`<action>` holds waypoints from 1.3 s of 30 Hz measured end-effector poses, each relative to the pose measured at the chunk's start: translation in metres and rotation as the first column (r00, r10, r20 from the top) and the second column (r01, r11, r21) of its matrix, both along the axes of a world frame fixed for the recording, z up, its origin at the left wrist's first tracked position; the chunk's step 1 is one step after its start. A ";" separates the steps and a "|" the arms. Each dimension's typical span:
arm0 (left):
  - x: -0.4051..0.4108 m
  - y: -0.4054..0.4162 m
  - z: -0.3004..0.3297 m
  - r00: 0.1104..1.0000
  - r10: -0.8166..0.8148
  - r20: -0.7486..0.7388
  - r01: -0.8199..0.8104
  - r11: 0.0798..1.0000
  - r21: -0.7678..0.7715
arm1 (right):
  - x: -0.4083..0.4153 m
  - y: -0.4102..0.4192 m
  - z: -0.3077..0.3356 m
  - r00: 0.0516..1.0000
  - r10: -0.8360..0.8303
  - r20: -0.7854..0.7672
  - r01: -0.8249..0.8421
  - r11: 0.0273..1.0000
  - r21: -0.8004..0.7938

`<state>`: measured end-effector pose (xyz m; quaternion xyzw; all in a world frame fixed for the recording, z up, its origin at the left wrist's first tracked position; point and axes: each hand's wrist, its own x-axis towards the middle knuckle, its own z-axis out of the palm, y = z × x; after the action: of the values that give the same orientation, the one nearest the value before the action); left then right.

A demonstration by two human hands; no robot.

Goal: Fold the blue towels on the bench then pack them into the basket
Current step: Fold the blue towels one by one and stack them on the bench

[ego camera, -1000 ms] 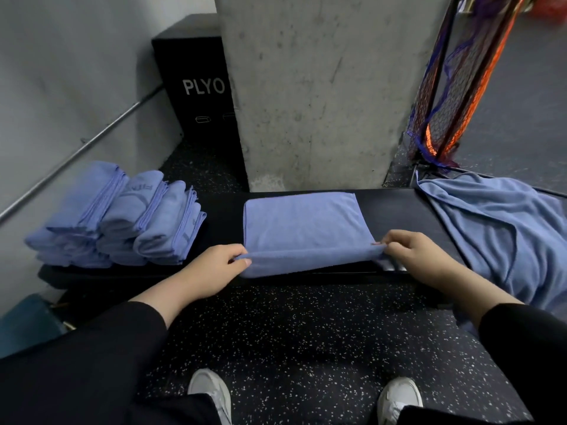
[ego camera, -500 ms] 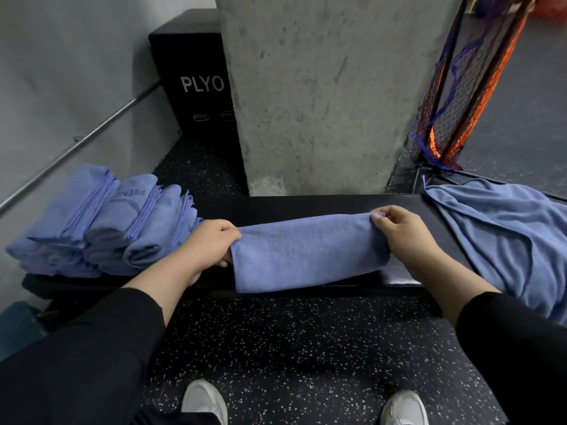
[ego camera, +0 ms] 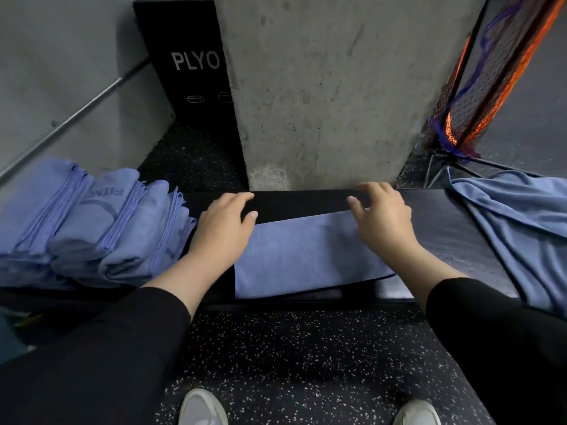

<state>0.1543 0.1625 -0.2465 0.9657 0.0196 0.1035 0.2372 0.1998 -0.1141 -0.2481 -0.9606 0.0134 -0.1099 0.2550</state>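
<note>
While both palms lie flat, fingers relaxed, gripping nothing: left hand (ego camera: 225, 223) at nine o'clock, right hand (ego camera: 382, 219) at two o'clock of folded towel (ego camera: 306, 256), mid-bench (ego camera: 445, 228). Risk: overhanging near edge slides floorward.

Black box (ego camera: 187, 65): white capitals "PLYO" on its front face, with two small white box-outline symbols beneath.
Folded towels (ego camera: 101, 207): dark printed lettering on one, seen mirrored and partly hidden; not legible.
</note>
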 end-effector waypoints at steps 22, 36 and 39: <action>-0.026 -0.005 -0.035 0.915 -0.274 -0.296 0.344 0.913 0.220 | -0.022 -0.010 -0.045 0.876 0.410 -0.255 -0.470 0.844 -0.259; -0.059 -0.006 -0.031 0.940 -0.136 -0.312 0.233 0.925 0.300 | -0.072 0.037 -0.026 0.932 0.326 -0.155 -0.361 0.851 -0.381; -0.067 0.002 -0.029 0.940 -0.232 -0.252 0.305 0.902 0.306 | -0.067 0.030 -0.031 0.921 0.372 -0.116 -0.384 0.816 -0.432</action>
<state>0.0871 0.1646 -0.2756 0.9909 -0.1074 -0.0309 0.0750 0.1327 -0.0843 -0.2794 -0.9778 -0.1997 -0.0445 0.0444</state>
